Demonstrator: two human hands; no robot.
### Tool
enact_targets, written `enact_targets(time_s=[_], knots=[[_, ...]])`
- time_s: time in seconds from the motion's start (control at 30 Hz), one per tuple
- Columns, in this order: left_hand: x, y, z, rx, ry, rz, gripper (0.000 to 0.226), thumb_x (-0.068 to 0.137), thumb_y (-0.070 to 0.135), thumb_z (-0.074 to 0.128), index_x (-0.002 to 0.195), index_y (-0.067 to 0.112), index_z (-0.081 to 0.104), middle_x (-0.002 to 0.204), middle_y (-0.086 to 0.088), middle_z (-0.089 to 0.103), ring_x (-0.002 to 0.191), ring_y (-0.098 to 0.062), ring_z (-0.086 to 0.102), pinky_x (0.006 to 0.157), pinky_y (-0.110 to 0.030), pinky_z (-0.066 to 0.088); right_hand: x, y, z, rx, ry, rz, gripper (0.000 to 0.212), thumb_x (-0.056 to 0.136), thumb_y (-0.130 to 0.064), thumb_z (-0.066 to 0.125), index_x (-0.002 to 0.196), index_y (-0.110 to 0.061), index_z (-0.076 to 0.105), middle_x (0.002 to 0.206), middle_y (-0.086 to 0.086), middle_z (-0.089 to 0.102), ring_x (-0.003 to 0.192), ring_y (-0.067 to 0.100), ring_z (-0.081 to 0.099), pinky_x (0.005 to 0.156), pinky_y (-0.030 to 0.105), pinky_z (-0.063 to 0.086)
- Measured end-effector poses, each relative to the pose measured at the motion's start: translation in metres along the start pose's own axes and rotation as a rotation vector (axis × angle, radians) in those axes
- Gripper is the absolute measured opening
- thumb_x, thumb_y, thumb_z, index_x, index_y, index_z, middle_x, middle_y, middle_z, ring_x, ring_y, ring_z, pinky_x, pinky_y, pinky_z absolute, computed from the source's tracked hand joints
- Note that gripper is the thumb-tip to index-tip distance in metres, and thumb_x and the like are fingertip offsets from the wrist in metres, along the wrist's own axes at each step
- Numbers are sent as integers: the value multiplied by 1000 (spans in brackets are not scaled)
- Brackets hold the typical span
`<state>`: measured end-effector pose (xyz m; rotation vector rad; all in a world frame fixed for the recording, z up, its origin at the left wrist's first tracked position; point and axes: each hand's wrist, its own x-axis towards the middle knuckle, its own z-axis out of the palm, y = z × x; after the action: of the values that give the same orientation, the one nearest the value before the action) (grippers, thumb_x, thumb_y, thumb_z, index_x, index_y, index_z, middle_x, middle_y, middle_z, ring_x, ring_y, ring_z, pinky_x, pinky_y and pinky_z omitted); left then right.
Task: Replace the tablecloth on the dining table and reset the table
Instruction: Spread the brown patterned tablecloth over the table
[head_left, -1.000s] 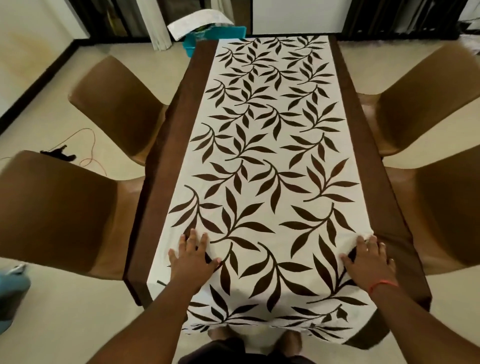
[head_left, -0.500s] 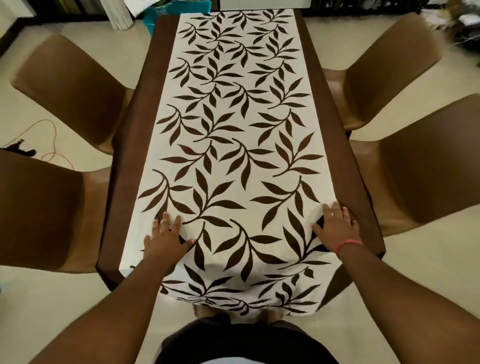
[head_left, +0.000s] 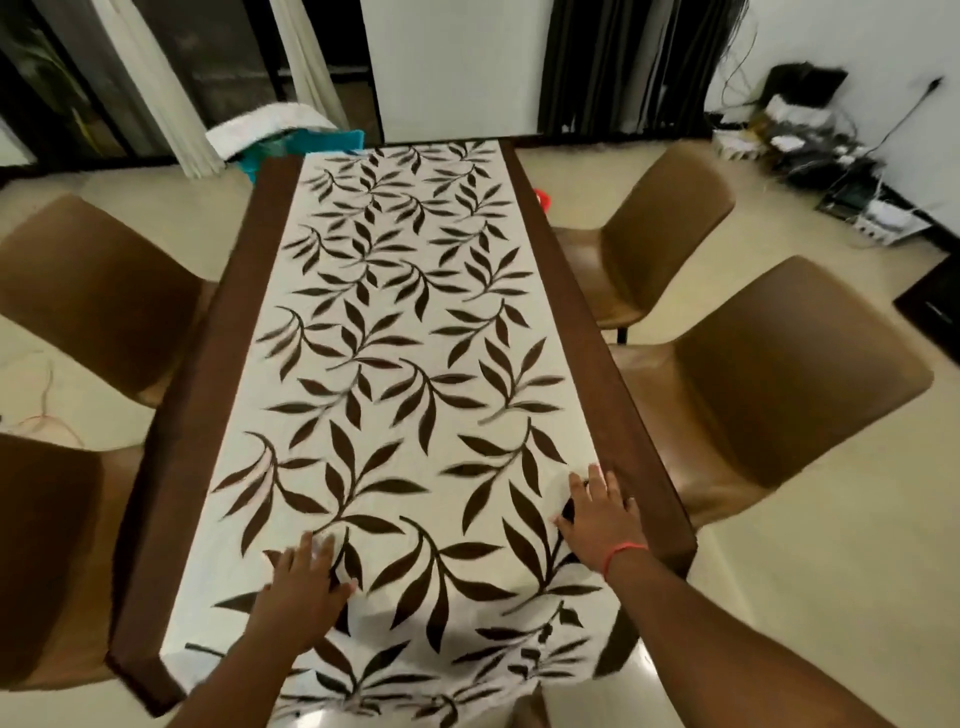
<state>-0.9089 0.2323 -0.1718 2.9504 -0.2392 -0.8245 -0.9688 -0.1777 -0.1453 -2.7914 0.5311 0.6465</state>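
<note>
A white tablecloth (head_left: 405, 364) printed with dark brown leaves lies along the dark brown dining table (head_left: 208, 389), hanging over the near end. My left hand (head_left: 304, 587) rests flat on the cloth near the table's front left, fingers spread. My right hand (head_left: 602, 512) presses flat on the cloth's right edge near the front, beside the bare brown strip of table. Neither hand holds anything.
Two brown chairs stand on the left (head_left: 98, 291) and two on the right (head_left: 779, 374). A teal basket (head_left: 311, 143) with white fabric sits on the floor past the far end. Cables and devices (head_left: 810, 156) clutter the far right corner by the wall.
The view has tilted up and turned right. My left hand has slid rightward toward the cloth's middle. My right hand stays on the cloth's right edge.
</note>
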Motion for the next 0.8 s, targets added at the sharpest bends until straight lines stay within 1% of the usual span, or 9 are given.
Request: enact_targets(time_s=[0.07,0.17,0.23,0.33,0.37,0.43,0.5,0.67,0.8], knots=[[-5,-2,-4,15,-34,-12,80,97,61,37,159,22,4,166,-9,3,151,-34,12,120,-48,25,-5,-6,-1,0,-15,14,75,98,-59,34,159,-27,3,167,4,-8,153,31,-8,120,57,10],[-15,-11,-13,2,-22,-46,90,86,78,30,159,31,6,167,-3,5,151,-28,17,117,-49,30,-14,-28,-4,-14,-14,14,76,98,-61,31,159,-28,-1,166,3,-13,152,31,-10,121,55,8],[-24,-29,-22,-14,89,-68,94,78,88,22,156,35,23,164,-2,21,146,-28,32,110,-57,37,-21,-59,-13,-31,15,-10,78,98,-62,31,159,-27,-2,166,3,-13,153,31,-8,121,55,7],[-37,-65,-48,-9,216,-38,88,86,82,10,147,27,39,153,-7,44,131,-34,53,93,-67,47,-30,-119,-29,-62,83,-71,79,97,-64,29,159,-26,-2,166,2,-13,153,30,-8,121,56,9],[-48,-73,-65,4,224,-16,81,90,78,11,150,28,32,158,-6,36,137,-33,46,98,-67,43,-34,-141,-33,-69,102,-97,79,97,-65,28,159,-25,-1,166,3,-13,153,30,-8,121,55,10],[-70,-115,-84,15,277,-9,79,93,74,17,158,32,5,167,-2,0,153,-29,8,116,-62,17,-50,-207,-31,-88,138,-165,81,96,-68,27,159,-25,-1,166,4,-12,153,30,-6,120,55,11],[-82,-157,-94,11,339,-39,80,92,74,17,157,33,-6,166,-1,-14,153,-28,-9,119,-59,4,-66,-271,-24,-83,145,-231,82,95,-69,26,159,-26,-1,166,3,-14,153,29,-7,120,55,10],[-130,-272,-108,-38,401,-144,79,94,72,20,157,34,-9,165,-1,-15,153,-28,-11,120,-61,-1,-102,-419,8,-86,192,-424,82,93,-72,30,159,-30,6,167,0,-4,153,27,-1,120,53,13],[-173,-377,-95,-43,385,-269,78,92,75,12,156,35,-10,162,0,-24,152,-28,-14,119,-61,-1,-136,-530,42,-177,166,-616,81,93,-72,25,159,-29,2,167,1,-5,153,28,-1,121,53,14]])
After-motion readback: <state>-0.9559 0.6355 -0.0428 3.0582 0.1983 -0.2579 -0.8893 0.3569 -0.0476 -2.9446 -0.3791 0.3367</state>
